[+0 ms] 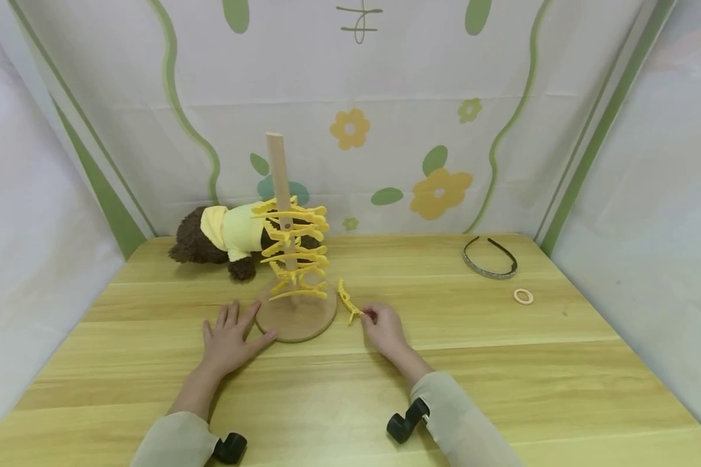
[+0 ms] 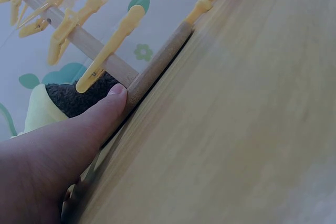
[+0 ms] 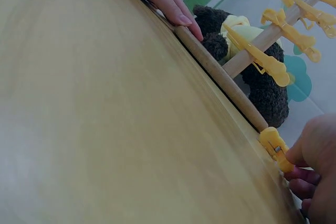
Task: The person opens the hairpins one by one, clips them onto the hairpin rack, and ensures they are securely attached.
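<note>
A wooden stand has a round base (image 1: 296, 324) and an upright post (image 1: 278, 168), with several yellow hair clips (image 1: 298, 256) clipped to it at different heights. My left hand (image 1: 229, 347) lies with fingers spread on the table, its thumb and index finger against the base's left and front rim. To the right of the base, my right hand (image 1: 383, 329) pinches one end of a loose yellow hair clip (image 1: 346, 299) between thumb and fingers. That clip lies low by the tabletop, its far end pointing away from me. In the right wrist view, the same clip (image 3: 275, 148) shows its small spring.
Behind the stand a dark brown plush toy (image 1: 242, 227) in a yellow top lies on its side. A glittery black headband (image 1: 491, 272) and a small pale ring (image 1: 523, 297) lie at the table's (image 1: 561, 389) back right. A flower-patterned cloth (image 1: 385, 155) closes the back.
</note>
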### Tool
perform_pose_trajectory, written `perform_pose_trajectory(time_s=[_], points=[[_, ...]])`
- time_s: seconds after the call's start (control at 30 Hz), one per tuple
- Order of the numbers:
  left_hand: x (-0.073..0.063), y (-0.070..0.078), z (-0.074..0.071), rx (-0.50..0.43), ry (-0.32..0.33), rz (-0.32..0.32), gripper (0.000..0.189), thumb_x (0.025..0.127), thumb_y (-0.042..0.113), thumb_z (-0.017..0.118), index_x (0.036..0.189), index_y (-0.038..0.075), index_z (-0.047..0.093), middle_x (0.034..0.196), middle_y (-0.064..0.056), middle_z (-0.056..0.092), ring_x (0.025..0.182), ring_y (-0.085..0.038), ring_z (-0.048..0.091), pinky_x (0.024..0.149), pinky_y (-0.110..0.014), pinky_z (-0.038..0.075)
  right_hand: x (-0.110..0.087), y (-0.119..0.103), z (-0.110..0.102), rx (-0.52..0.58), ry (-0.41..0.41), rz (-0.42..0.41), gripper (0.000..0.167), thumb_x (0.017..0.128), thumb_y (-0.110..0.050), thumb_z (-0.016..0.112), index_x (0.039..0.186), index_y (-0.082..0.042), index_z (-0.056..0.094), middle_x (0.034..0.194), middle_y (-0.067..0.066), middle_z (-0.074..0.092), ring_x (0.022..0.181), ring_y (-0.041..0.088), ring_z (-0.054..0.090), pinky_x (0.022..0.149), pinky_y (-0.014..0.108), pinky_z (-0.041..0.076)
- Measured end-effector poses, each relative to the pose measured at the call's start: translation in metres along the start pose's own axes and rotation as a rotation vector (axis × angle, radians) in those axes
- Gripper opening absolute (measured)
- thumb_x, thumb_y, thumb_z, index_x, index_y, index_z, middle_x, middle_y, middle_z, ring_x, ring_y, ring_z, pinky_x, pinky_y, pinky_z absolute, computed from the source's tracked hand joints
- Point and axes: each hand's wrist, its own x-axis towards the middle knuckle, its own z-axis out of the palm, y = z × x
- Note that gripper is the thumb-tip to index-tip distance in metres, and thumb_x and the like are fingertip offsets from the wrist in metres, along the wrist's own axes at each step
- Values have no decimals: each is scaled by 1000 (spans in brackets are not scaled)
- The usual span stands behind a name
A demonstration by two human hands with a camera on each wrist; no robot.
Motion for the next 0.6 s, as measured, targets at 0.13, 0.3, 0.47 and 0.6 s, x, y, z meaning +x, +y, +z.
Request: perform_pose_trajectory(time_s=[0.13, 0.3, 0.47, 0.6], points=[[1, -1, 1, 1, 0, 3, 80, 75, 64, 45, 137, 17, 26, 137, -27, 10, 123, -44, 4, 86, -64, -8, 0, 0, 2, -93, -14, 33, 31, 78, -24, 64, 92, 4, 62, 81, 9, 56, 74, 20, 51, 65, 32, 42], [1, -4, 2, 14, -6, -1, 81, 75, 65, 44, 138, 18, 25, 138, -27, 9, 123, -44, 4, 86, -63, -9, 1, -4, 9, -235, -28, 61, 52, 69, -47, 66, 92, 0, 60, 85, 7, 52, 80, 23, 47, 68, 34, 38], [2, -3, 2, 7, -8, 0, 82, 74, 66, 44, 138, 18, 25, 138, -27, 9, 123, -44, 3, 86, -63, -9, 0, -5, 7, -215, 15, 100, 43, 68, -37, 69, 89, -1, 59, 87, 9, 51, 83, 25, 47, 69, 37, 38], [1, -3, 2, 13, -12, -5, 82, 75, 66, 43, 138, 18, 24, 138, -26, 8, 123, -44, 3, 86, -63, -10, -1, -5, 5, -204, 47, 131, 41, 67, -32, 71, 90, 1, 60, 87, 10, 51, 84, 27, 47, 71, 38, 37]])
